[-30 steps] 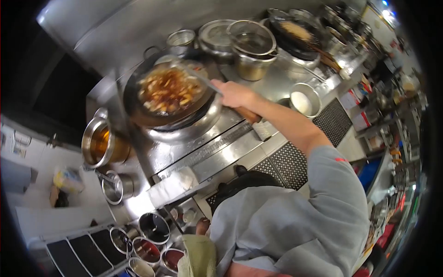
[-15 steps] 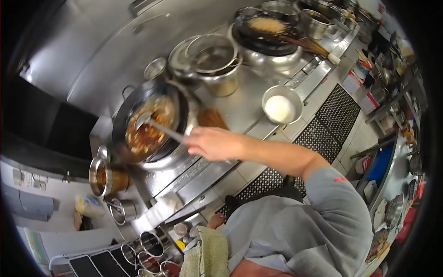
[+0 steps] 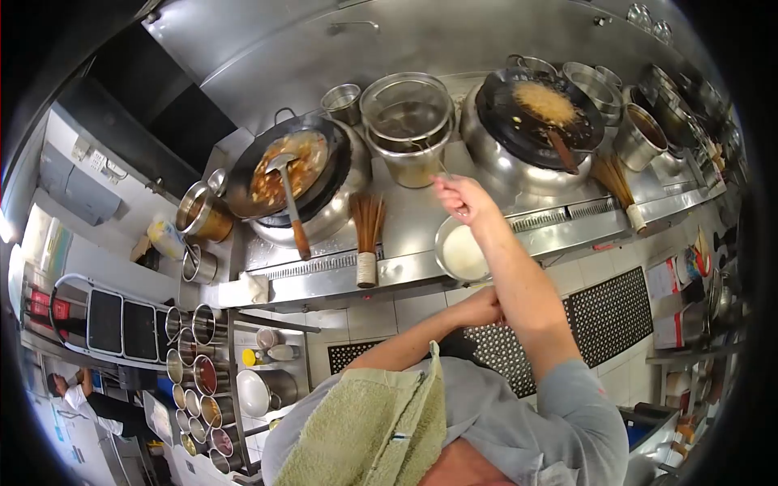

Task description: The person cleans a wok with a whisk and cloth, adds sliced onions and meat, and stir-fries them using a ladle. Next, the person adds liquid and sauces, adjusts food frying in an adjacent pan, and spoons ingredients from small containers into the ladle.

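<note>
My right hand (image 3: 460, 198) is closed at a thin metal handle that runs to a round strainer (image 3: 405, 101). The strainer sits over a metal pot (image 3: 413, 168) between the two woks. Lower down, my left hand (image 3: 478, 308) is curled in front of my body, below the white-filled bowl (image 3: 463, 251); my right forearm partly hides it, and what it holds cannot be made out. At the left, a wok (image 3: 235, 198) holds saucy brown food. A ladle (image 3: 290, 194) lies in it, its wooden handle resting over the rim toward me.
A bamboo brush (image 3: 367, 243) lies on the steel counter's front. Another wok (image 3: 498, 105) to the right holds pale food. Metal pots (image 3: 207, 219) stand left; a rack (image 3: 235, 348) with several containers is lower left. A person (image 3: 89, 401) is in the far left background.
The ladle has left my right hand and now rests in the left wok. That hand has moved right to the strainer's handle. My view has turned, and my left forearm shows.
</note>
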{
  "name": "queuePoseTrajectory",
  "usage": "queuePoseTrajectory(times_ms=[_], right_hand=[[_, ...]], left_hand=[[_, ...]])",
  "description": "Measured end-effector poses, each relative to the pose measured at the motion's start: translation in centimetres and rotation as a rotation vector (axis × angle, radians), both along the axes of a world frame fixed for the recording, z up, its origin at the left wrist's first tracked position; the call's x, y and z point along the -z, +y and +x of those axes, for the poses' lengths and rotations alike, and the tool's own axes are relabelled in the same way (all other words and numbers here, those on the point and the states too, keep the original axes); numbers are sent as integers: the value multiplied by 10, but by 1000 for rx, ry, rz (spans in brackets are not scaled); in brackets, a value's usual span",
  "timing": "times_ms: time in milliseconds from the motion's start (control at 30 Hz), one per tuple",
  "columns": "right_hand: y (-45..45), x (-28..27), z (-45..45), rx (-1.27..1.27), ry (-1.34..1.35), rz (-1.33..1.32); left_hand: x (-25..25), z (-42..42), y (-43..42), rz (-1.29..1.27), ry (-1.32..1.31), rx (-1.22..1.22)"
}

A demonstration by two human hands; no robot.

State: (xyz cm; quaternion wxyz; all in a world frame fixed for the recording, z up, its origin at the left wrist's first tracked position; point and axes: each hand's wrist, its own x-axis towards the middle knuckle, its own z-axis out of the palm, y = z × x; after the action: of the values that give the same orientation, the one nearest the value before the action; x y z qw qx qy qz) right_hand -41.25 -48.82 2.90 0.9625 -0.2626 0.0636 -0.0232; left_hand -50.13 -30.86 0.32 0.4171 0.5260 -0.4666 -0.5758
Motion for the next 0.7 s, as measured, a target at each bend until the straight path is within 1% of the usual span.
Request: queuePoseTrajectory(times_ms=[33, 67, 100, 133, 167, 200, 233, 267, 333, 400, 433, 467, 500, 533, 567, 600, 667, 700], right_hand=[[-8, 3, 0, 15, 2, 10], [-5, -25, -9, 86, 84, 24], [-14, -50, -22, 170, 163, 33], [-26, -64, -42, 222, 165, 40], [-40, -78, -63, 265, 131, -101], [-58, -93, -85, 310, 108, -251], [-79, -102, -109, 378, 113, -320], [-101, -109, -133, 447, 114, -377], [-142, -122, -184, 601, 199, -620], [-180, -125, -230, 733, 351, -759], [-195, -124, -248, 769, 422, -815], [-210, -121, -264, 801, 491, -872], [-228, -116, -277, 800, 488, -885], [-248, -107, -290, 819, 549, -914], [-266, -97, -300, 829, 615, -942], [-283, -89, -307, 811, 614, -956], [-312, -70, -319, 895, 705, -971], [-324, -65, -324, 859, 721, -1042]], left_hand=[[10, -4, -18, -60, -77, -27], [20, -7, -36, -117, -158, -58], [13, -2, -58, -242, -245, -42], [4, 3, -79, -372, -325, -16], [-10, 4, -104, -241, -282, -100], [-18, 3, -132, -180, -96, -182], [-26, 3, -161, -131, 92, -274], [-24, 4, -188, -125, 427, -380], [-20, 15, -239, 33, 675, -428], [-39, 14, -284, 237, 878, -385], [-50, 8, -300, 276, 931, -403], [-46, 10, -320, 270, 938, -398], [-33, 16, -343, 276, 1098, -414], [-20, 22, -367, 279, 1263, -430], [-10, 28, -385, 236, 1295, -462], [-15, 29, -391, 289, 1402, -496], [-17, 29, -387, 229, 1258, -426], [-25, 29, -378, 243, 1251, -431]])
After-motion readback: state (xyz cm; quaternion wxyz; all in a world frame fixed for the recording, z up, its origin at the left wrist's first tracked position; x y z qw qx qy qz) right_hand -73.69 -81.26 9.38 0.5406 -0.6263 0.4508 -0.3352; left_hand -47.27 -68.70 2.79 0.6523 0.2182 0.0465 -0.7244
